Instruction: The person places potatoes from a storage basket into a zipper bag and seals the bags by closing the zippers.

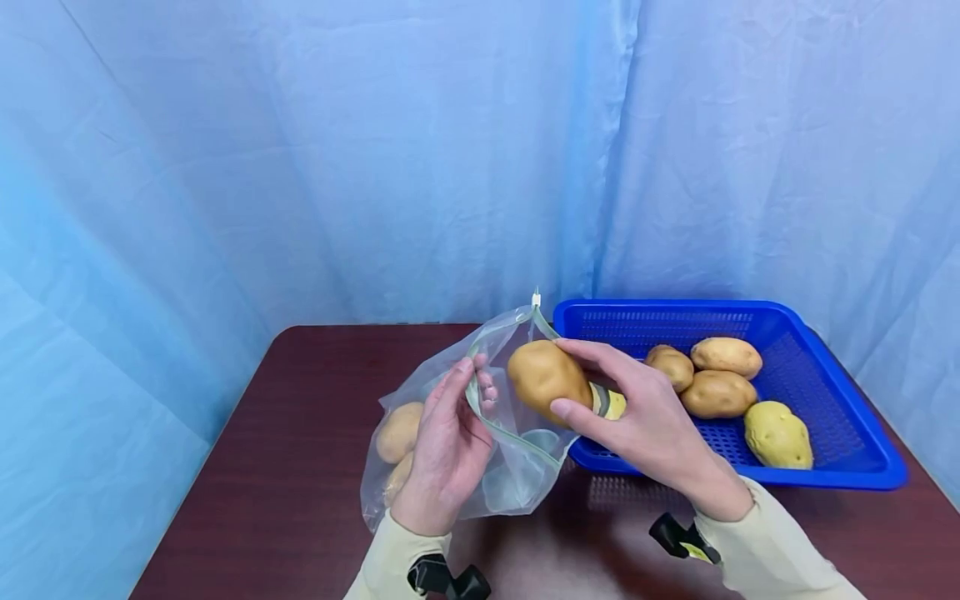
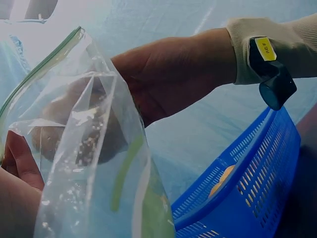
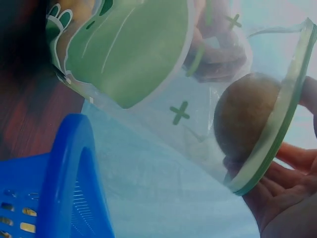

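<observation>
A clear zip bag with a green-edged mouth is held up over the table, its mouth toward the right. My left hand grips the near side of that mouth between thumb and fingers. Between the thumb and fingers of my right hand is a brown potato, right at the bag's opening. Through the film, the right wrist view shows the held potato just inside the rim. At least two pale potatoes lie in the bag's left part, partly hidden by my left hand.
A blue perforated basket stands to the right, close beside the bag, with several potatoes in it, including a knobbly yellowish one. The dark reddish table extends to the left. Blue curtains hang behind it.
</observation>
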Available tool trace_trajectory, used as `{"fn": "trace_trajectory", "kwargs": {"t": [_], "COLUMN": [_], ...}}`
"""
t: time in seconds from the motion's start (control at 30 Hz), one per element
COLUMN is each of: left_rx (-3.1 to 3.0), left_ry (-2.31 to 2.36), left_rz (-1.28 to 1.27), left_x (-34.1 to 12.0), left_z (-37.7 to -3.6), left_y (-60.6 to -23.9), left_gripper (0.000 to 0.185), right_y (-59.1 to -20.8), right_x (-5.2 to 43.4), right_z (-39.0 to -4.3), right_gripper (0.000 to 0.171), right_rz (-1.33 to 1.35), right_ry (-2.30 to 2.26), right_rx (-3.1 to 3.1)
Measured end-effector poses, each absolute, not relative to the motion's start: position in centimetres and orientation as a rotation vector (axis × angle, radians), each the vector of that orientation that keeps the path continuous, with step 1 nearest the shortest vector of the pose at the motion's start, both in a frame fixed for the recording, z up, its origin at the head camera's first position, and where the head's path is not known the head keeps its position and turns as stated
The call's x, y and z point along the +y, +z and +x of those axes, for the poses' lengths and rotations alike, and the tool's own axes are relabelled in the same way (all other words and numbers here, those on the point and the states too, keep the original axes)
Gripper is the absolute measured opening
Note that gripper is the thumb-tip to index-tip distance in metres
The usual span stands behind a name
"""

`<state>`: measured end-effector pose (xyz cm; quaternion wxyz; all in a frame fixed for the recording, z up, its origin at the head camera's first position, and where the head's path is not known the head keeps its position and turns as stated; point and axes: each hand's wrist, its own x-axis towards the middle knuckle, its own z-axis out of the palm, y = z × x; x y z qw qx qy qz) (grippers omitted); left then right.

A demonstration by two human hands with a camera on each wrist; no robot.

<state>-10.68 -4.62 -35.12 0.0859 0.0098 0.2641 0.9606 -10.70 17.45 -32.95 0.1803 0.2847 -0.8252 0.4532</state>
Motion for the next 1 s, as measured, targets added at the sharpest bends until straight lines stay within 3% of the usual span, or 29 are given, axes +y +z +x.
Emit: {"fn": "trace_trajectory", "kwargs": {"t": [0.23,0.47,1.0], "left_rx": [0.774,0.759,0.750], "left_ry": [2.878,2.898,2.858], "left_rz": [0.054,0.069,0.114], "left_x": [-4.8,-4.9,-5.0], "left_z": [-10.6,-10.5,-10.4], "left_y": [-34.9,-34.9,-35.3], "left_gripper": [0.017,0.017,0.015], "right_y": [-32.7,-32.4,-31.8], "right_x": [17.6,18.7,22.8], "right_z": [-10.5,-10.3,-10.4], "right_gripper": [0.051,0.046,0.037], "right_rz": [0.796,0.893,0.720], "right_ry": [1.125,1.269,1.225], "right_rx": [-2.451,-2.295,-2.377]}}
